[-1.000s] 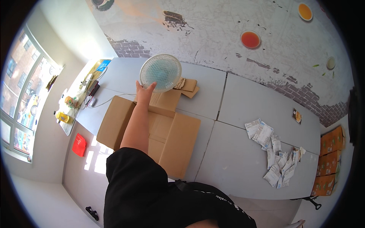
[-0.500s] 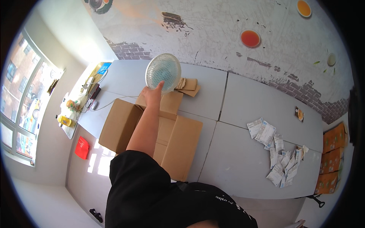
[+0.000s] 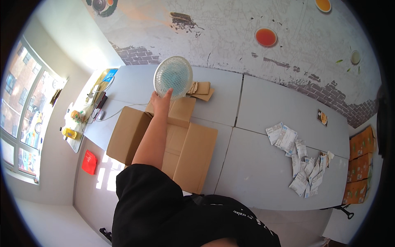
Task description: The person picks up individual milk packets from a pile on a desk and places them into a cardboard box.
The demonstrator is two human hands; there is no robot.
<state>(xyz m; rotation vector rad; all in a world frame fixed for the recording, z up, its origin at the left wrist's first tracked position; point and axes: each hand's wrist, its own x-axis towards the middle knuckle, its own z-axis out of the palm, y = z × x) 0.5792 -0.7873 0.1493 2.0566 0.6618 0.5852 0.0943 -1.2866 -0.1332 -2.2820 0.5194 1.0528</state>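
And here's the basket (image 3: 163, 72), round, pale and meshed, straight out at 12 o'clock from the left hand (image 3: 161, 101), no long axis to speak of, its face tipped. The left hand has it by the near rim, thumb over the edge, at about 6:30! It's the nearer of the hands by default; the right hand is out of view, so no telling its grip. Blue-green shows through the mesh, contents or basket itself, can't tell.

Outward now: the box (image 3: 195, 158), flaps spread, lies at 6 o'clock from the basket, its length running roughly 7 to 1. The forearm cuts across its mouth; the part showing is bare card, the rest hidden. Card pieces (image 3: 202, 89) sit on the worktop (image 3: 263, 173) at 4 o'clock from the basket, and farther that way, loose packets (image 3: 286, 139), then orange cartons (image 3: 362, 144), stacked, insides unseen. A yellow bottle (image 3: 70, 133) stands at 8 o'clock.
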